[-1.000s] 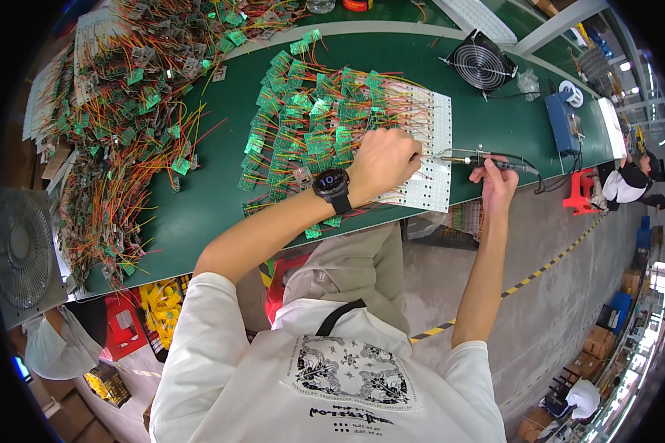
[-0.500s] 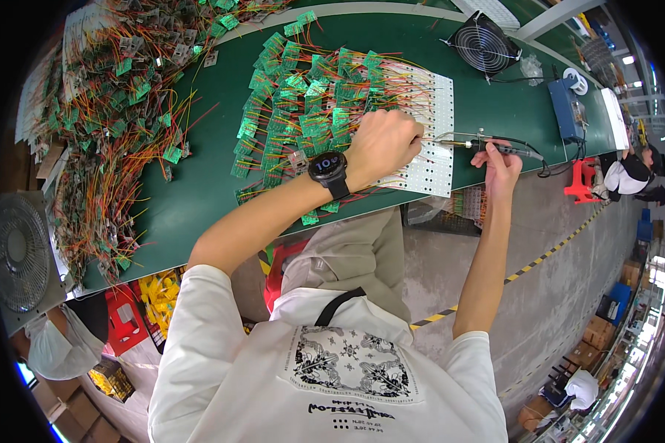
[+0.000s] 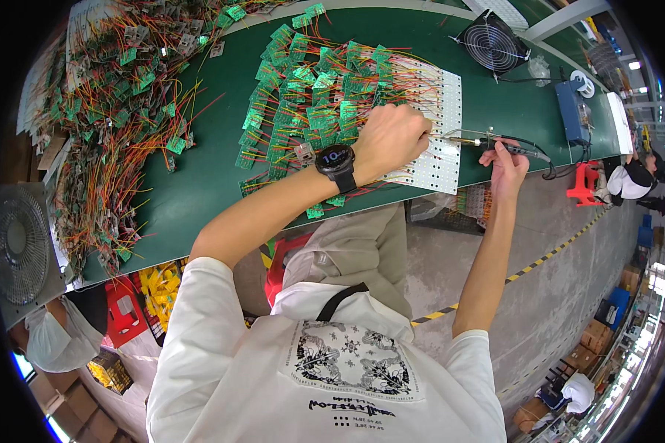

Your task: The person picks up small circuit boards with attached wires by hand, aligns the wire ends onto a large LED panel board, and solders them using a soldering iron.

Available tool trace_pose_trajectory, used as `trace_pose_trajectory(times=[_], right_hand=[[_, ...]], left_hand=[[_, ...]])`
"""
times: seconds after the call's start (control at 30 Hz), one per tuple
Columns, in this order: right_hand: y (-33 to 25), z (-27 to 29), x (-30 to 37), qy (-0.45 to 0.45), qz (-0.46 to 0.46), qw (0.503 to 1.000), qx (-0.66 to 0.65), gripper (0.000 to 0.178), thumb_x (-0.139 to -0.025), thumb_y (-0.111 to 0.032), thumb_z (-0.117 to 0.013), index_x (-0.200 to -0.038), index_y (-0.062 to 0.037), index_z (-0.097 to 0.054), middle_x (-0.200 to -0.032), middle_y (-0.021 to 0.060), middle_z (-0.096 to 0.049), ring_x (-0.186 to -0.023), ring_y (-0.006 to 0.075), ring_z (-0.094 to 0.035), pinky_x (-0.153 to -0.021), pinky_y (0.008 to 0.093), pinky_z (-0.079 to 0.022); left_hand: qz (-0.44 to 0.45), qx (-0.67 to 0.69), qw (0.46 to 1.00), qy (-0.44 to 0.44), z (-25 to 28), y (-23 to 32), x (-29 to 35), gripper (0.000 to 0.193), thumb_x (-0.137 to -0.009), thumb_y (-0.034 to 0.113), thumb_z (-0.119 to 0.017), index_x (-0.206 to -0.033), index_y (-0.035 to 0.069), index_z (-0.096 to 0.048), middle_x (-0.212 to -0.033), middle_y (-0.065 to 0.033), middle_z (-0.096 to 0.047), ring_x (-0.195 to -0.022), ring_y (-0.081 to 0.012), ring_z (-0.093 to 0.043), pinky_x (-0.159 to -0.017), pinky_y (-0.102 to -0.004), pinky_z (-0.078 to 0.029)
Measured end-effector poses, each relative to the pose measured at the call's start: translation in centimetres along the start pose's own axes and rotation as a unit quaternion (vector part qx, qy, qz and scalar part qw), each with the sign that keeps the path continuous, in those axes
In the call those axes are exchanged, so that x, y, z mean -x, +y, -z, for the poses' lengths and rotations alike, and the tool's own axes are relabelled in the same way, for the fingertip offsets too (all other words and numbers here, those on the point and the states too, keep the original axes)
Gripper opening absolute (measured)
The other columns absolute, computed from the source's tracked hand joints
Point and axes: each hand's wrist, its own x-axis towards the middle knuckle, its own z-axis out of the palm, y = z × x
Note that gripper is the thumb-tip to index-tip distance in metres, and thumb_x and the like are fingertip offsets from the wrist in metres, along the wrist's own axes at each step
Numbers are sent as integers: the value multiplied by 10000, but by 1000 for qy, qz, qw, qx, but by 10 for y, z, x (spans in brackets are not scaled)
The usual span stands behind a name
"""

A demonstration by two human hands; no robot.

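Note:
My right hand (image 3: 505, 168) grips a soldering iron (image 3: 488, 142) with a thin metal feed tube alongside it. Its tip points left, over a white perforated board (image 3: 445, 166), close to my left fingers. My left hand (image 3: 394, 139) is closed above that board, knuckles up; whatever its fingertips pinch is hidden beneath them. Many small green circuit boards (image 3: 321, 117) with red and yellow wires lie in rows to the left of the white board, their wires running onto it. A dark watch (image 3: 335, 164) is on my left wrist.
A big heap of wired circuit boards (image 3: 118, 111) covers the left of the green table (image 3: 199, 188). At the back right stand a black fan (image 3: 493, 46), a blue soldering station (image 3: 571, 111) and a wire spool (image 3: 582, 83). A red stool (image 3: 585, 184) and another person (image 3: 632, 177) are beyond.
The whole view has shifted slightly, moving the table things rightward in the picture. Relative to the white board, the soldering iron tip sits a little closer to my left fingers. Both grips look the same.

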Motion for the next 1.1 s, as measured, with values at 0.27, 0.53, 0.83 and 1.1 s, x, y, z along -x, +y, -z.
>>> trace_pose_trajectory(times=[0.27,0.53,0.83,1.1], right_hand=[[-1,0,0,1,-3,1000,-7,210,-888,-71,-632,-1026,87,-617,-709,150,-644,-578,225,-610,-554,300,-474],[-4,-2,-1,21,-3,999,-43,199,-886,-53,-635,-1023,89,-612,-726,144,-644,-556,222,-611,-526,284,-465],[-7,-7,-1,52,-26,997,-52,207,-876,-82,-655,-1006,74,-614,-692,136,-637,-547,215,-601,-527,283,-454],[-8,-5,-3,54,-38,997,-51,196,-877,-89,-659,-996,61,-617,-697,129,-640,-559,210,-606,-536,282,-458]], left_hand=[[6,-5,1000,-10,0,0,0,104,-767,128,-643,-768,45,-706,-729,-124,-664,-643,-328,-637,-599,-421,-512],[-82,66,994,-19,12,9,-3,214,-903,268,-620,-883,72,-703,-846,-73,-618,-663,-307,-637,-576,-420,-499],[-159,65,971,-167,14,10,-3,402,-965,340,-535,-722,49,-671,-611,-160,-603,-587,-353,-594,-562,-444,-460],[-123,80,983,-111,13,13,-8,302,-954,265,-556,-802,26,-661,-764,-142,-620,-740,-337,-615,-597,-439,-470]])
